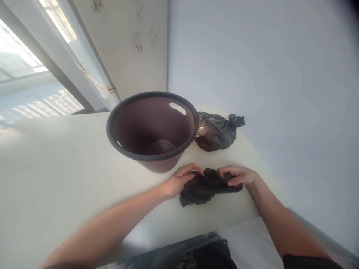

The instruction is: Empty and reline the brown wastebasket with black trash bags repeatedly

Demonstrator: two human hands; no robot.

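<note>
A crumpled black plastic bag [206,188] is stretched between my two hands, just above the white table. My left hand [183,179] pinches its left upper part, fingers closed on the thin plastic. At the right end, my right hand [237,175] grips the bag between thumb and curled fingers. Close beyond my left hand stands a brown trash bin [162,166] with a dark rim and oval handle slots; its inside looks bare. A tied, filled black bag [217,132] lies to the right of the bin, its knot pointing right.
Under everything is a white tabletop [56,168], meeting a pale wall [252,56] on the right. More dark plastic [190,254] lies near my body at the table's front. A window [30,67] is at the far left, beside a stained cream panel [134,45].
</note>
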